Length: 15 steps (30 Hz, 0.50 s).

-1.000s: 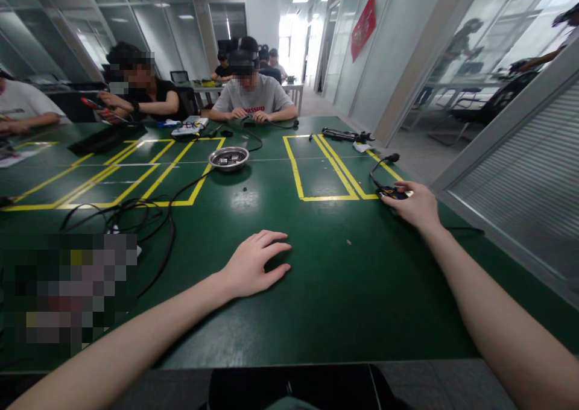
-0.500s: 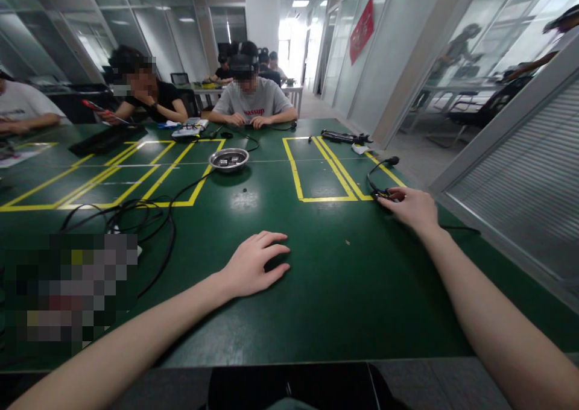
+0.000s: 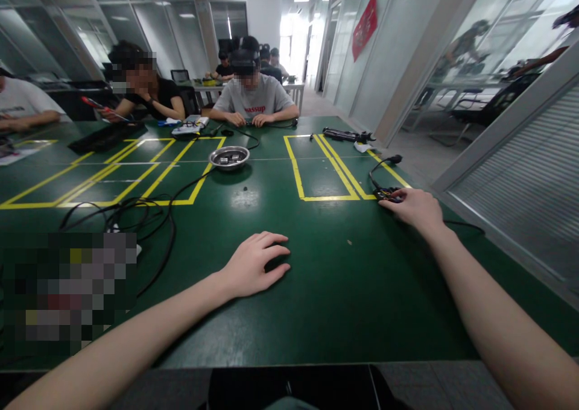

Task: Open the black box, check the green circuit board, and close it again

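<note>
My left hand (image 3: 257, 264) rests on the green table (image 3: 316, 313), fingers spread and holding nothing. Over at the right edge, my right hand (image 3: 418, 210) has its fingers closed on a small dark wired device (image 3: 387, 194), which lies at the near end of a yellow tape strip. Yellowish bits show on the device, but my fingers cover part of it. A black cable with a rounded end piece (image 3: 395, 159) curves up from it, and another black cable (image 3: 465, 225) runs out behind my wrist.
A steel bowl (image 3: 229, 158) with small metal parts stands mid-table. Black cables (image 3: 136, 214) coil at left beside a blurred-out patch. A folded black tripod-like object (image 3: 347, 135) lies at the far right. Across the table sits a person in a grey shirt (image 3: 257, 96); others sit at left.
My right hand has shifted very slightly, its fingers still at the dark device. My left hand stays where it was. The view has tilted a little.
</note>
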### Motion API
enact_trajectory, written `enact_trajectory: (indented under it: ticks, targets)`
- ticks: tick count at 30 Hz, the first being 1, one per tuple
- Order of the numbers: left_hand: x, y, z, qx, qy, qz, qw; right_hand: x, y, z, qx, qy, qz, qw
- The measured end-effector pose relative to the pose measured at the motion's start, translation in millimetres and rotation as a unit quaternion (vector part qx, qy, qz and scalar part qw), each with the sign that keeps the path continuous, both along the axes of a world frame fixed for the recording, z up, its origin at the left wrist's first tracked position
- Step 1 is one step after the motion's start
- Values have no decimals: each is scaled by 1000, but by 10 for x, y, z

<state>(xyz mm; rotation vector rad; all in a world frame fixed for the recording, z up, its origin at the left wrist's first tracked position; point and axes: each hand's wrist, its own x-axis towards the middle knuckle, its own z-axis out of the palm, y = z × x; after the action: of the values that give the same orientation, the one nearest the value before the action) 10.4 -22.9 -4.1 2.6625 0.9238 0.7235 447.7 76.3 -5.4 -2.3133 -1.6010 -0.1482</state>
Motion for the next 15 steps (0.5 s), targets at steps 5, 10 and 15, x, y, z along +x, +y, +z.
enact_trajectory:
  ticks: [5,10,15]
  targets:
    - [-6,5,2,-1,4,0,1000,40,8,-31,51,16,66,996]
    - [0,6,10,-1,12,2,1000,-31,-50,40,86,69,57,992]
    - [7,5,9,-2,13,-3,1000,61,-71,39,133,73,-8,988]
